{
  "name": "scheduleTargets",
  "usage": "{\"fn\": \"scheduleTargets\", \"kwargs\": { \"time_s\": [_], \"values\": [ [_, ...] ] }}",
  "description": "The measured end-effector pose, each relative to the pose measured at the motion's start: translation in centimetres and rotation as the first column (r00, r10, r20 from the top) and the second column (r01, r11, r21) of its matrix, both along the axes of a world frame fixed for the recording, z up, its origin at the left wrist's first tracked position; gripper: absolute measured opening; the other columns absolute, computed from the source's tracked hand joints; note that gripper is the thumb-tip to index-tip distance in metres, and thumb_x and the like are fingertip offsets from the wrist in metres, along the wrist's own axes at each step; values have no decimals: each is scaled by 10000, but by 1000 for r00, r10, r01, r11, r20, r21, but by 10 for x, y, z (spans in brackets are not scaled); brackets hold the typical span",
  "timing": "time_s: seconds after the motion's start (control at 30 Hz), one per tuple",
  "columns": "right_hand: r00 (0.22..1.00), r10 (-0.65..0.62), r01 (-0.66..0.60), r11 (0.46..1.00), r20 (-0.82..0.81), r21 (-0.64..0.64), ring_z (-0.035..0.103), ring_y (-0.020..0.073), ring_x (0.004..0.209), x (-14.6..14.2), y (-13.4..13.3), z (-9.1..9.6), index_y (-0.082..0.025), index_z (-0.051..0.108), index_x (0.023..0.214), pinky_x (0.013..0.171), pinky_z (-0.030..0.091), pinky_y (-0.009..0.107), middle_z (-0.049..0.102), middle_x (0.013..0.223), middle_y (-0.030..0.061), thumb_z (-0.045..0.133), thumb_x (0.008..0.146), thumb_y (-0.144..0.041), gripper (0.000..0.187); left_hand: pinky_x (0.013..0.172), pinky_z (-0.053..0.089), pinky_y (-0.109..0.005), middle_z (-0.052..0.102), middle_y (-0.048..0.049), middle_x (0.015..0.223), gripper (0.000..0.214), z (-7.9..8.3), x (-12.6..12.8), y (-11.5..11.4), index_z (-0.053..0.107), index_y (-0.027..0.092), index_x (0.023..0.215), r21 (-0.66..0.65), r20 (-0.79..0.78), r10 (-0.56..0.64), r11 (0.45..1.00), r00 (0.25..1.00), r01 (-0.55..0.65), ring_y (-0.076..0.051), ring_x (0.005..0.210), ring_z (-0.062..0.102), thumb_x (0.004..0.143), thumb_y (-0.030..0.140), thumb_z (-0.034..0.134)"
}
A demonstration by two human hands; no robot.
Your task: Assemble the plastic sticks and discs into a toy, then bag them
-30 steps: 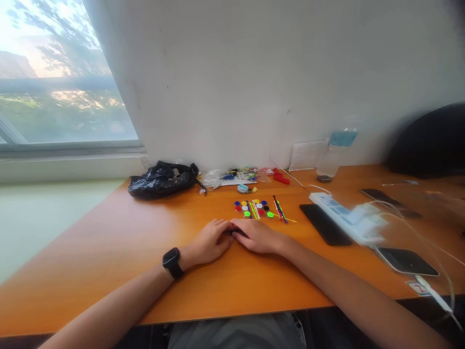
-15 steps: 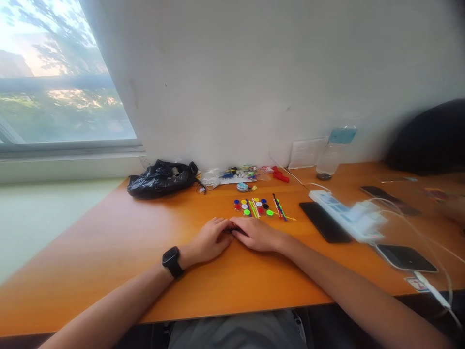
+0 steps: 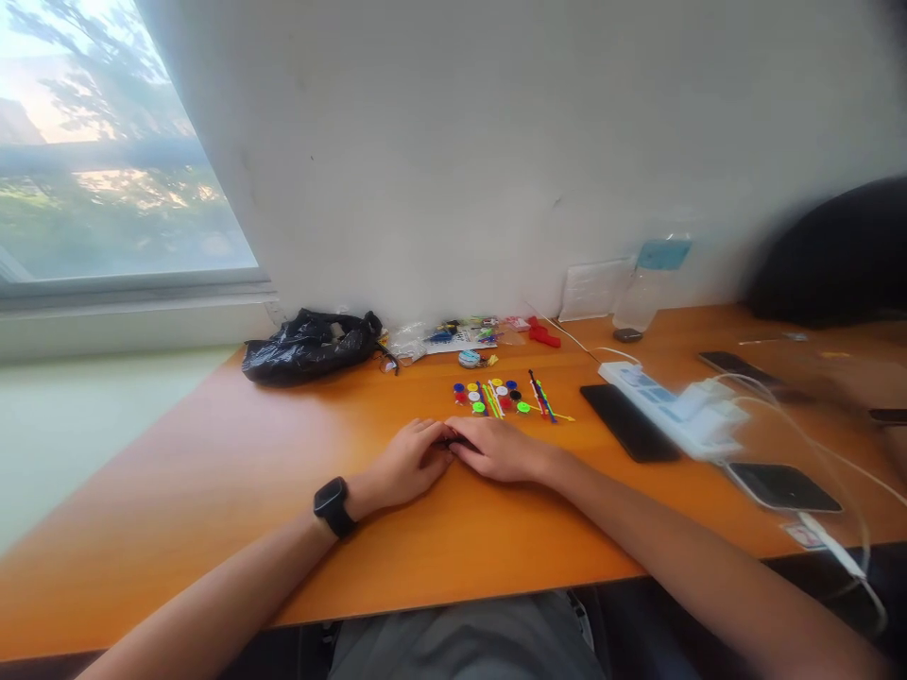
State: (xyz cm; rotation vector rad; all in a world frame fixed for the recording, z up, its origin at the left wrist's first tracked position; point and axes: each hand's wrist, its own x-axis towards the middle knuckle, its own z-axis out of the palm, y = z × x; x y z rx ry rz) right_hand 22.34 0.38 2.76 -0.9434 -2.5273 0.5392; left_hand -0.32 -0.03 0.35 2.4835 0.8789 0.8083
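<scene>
**Both hands met fingertip to fingertip over a small dark piece, centre of frame**

The left hand (image 3: 407, 463) and the right hand (image 3: 500, 450) are laid palm down on the orange table (image 3: 213, 491), just below the middle of the frame. The fingers of each are drawn close together and lightly curled. The tips of the two hands meet over a small dark piece (image 3: 453, 441). The piece is mostly covered, so it cannot be told whether it is pinched or only touched, nor by which hand. Wrists and forearms are rested on the tabletop, presumably so that fine fingertip work is steadied. A black watch (image 3: 332, 507) is worn on the left wrist.

Just above the hands, a cluster of coloured discs and sticks (image 3: 504, 398) is spread flat in a loose row. It appears to be laid out so that each piece is seen singly and lies within easy reach.

Further up, against the wall, a black plastic bag (image 3: 308, 345) and some clear packets (image 3: 453, 337) are pushed back, probably to leave the working patch free.

To the right of centre, a white power strip (image 3: 673, 406) with cables is set between two dark phones (image 3: 629, 422), likely placed there for charging, well apart from the hands.
</scene>
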Motion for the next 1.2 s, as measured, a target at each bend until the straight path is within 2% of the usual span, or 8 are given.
{"fn": "scheduleTargets", "kwargs": {
  "time_s": [0.57,0.93,1.03,1.2],
  "values": [
    [998,-20,21,1000,54,-16,667,227,882,0,-1,3,-196,631,1085,754,451,302,741,1041,90,510,1039,-247,140,920,512,-398,714,-75,1059,146,1,0,-1,642,232,1086,6,-9,6,1000,1000,-6,-248,993,654,958,188,585],
    [998,-41,43,998,36,-40,655,220,852,-1,-2,1,-200,633,1064,736,418,295,742,1011,83,491,1060,-302,175,861,510,-349,709,-59,997,162,1,1,-1,668,221,1062,-7,-21,26,1000,999,-26,-222,930,653,939,154,586],
    [998,-55,57,996,30,-68,661,224,864,-3,-1,2,-199,631,1032,764,437,308,745,1004,87,427,1072,-257,216,867,511,-348,707,-56,997,166,2,1,-1,669,227,1063,-5,-9,26,1000,1000,-26,-222,935,653,931,155,598],
    [998,-37,31,995,-57,-90,683,232,947,-4,0,3,-194,640,1094,836,481,328,749,1083,96,453,1026,-164,201,872,517,-338,699,-65,1033,195,1,1,-2,680,227,1082,-22,27,17,1000,999,-16,-219,948,653,924,146,600]
  ]
}}
